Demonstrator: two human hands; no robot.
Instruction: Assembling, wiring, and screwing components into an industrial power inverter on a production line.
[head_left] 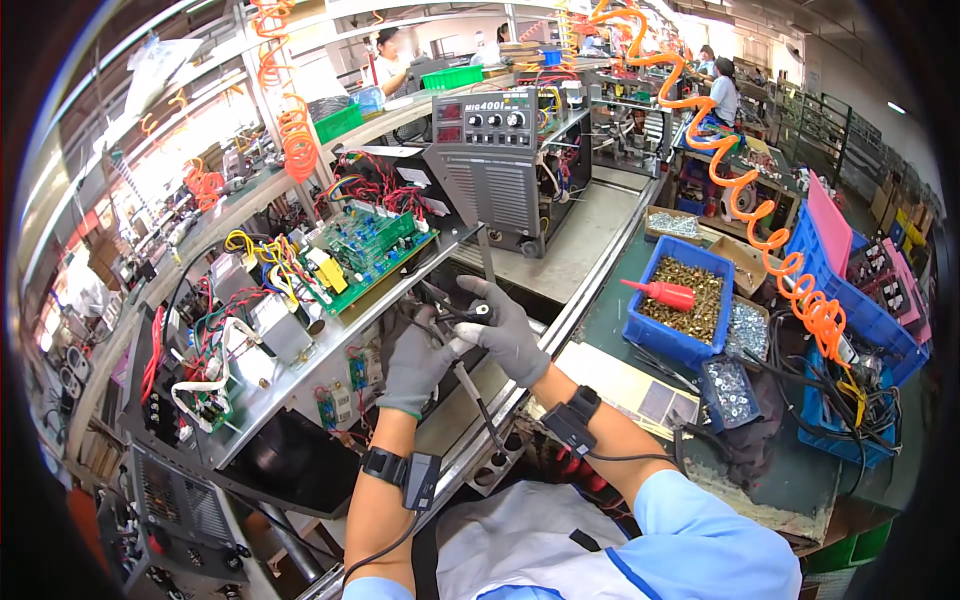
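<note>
Both my hands wear grey gloves and meet beside the edge of an opened welding machine chassis (340,345). My right hand (508,335) is closed around a thick black cable (474,395), near a dark end piece (482,314) at its fingertips. My left hand (412,362) is closed just left of it, its fingers against the same cable; part of its grip is hidden. The cable's lower part hangs down toward my lap. On the chassis sits a green circuit board (370,250) with yellow and red wires around it.
A finished-looking grey welding machine (490,165) stands ahead. To the right, a blue bin of brass fasteners (690,325) holds a red squeeze bottle (665,294). An orange coiled air hose (735,190) hangs over the right bench. Another unit (175,520) stands at lower left.
</note>
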